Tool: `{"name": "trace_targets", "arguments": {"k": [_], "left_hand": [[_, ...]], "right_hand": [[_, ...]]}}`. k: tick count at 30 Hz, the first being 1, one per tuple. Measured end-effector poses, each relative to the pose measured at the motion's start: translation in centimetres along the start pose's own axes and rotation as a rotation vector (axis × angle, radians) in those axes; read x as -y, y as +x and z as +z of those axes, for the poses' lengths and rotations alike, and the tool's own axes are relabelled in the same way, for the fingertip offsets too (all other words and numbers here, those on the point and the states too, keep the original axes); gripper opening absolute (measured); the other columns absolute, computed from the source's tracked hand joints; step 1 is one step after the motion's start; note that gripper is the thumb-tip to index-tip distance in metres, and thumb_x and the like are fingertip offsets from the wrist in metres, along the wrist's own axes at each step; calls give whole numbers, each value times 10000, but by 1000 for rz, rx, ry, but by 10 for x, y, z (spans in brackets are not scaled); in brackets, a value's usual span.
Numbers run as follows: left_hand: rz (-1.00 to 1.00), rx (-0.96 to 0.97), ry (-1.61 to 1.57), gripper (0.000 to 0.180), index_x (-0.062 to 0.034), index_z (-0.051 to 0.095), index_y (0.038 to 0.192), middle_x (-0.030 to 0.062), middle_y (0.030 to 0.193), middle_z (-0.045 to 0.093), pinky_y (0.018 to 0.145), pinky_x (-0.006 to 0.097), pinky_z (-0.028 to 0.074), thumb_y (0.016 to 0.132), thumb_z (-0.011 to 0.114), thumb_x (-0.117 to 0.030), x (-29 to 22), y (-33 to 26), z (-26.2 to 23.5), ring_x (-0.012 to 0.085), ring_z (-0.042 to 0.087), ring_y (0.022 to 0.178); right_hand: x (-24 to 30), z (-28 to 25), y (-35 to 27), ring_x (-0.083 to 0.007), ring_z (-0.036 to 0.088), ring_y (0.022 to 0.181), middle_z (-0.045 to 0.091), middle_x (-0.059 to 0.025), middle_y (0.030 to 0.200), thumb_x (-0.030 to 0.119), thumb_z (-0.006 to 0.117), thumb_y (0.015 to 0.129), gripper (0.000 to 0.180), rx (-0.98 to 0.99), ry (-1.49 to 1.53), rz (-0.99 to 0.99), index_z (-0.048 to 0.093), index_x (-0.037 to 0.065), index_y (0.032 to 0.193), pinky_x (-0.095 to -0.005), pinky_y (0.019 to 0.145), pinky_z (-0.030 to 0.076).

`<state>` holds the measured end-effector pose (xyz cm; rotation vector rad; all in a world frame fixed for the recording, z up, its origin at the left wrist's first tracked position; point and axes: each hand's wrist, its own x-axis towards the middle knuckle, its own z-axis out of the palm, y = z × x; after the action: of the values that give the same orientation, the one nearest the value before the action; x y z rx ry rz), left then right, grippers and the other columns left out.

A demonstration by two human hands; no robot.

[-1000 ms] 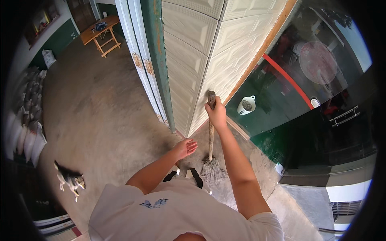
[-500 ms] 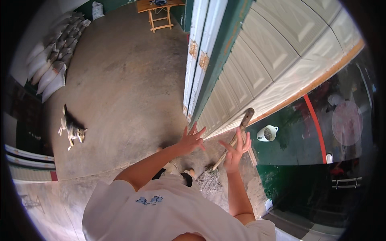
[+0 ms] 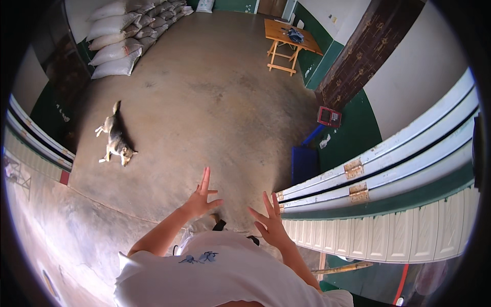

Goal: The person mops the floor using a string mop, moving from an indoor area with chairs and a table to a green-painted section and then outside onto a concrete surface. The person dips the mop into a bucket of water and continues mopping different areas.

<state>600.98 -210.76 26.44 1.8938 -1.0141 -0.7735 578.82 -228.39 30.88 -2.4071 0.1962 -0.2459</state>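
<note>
Both of my hands are held out in front of my white shirt, above the concrete floor [image 3: 204, 112]. My left hand [image 3: 201, 198] has its fingers stretched and apart, and nothing is in it. Likewise empty, my right hand [image 3: 271, 222] has spread fingers and appears close to the end of the white folding door panels [image 3: 388, 166] in the picture. The mop handle [image 3: 345, 267] shows at the lower right beside my right forearm, touched by neither hand. My own body hides the mop's head.
A dog [image 3: 116, 138] lies on its side on the floor at left. Stacked white sacks [image 3: 120, 48] line the far left wall. A wooden folding table [image 3: 291, 37] stands at the back right. Nearer is a blue platform scale [image 3: 305, 162] with a red display [image 3: 329, 117].
My view has swung right, away from the tiled wall and into the room. The mop and door panels now appear lower, and the white cup is out of sight. Both hands stay spread.
</note>
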Motion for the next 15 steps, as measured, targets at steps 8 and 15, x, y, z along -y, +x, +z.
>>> {"name": "trace_targets", "arguments": {"k": [8,15], "left_hand": [[286,202,344,545,-310,646,1091,23,1516,18,1059,582,-61,749,480,80,-9,133,-86,324,-132,1370],[341,461,491,591,-303,513,1223,-46,1501,131,1048,580,-58,769,462,73,-6,292,-100,232,70,1381]], "right_hand": [[-66,-14,139,-192,332,1308,572,110,1197,-116,413,685,474,202,-106,242,688,224,867,-589,1033,-88],[-193,-24,244,-323,564,1053,-78,-316,1433,98,614,769,1053,332,91,785,-250,125,1371,-352,825,514]]}}
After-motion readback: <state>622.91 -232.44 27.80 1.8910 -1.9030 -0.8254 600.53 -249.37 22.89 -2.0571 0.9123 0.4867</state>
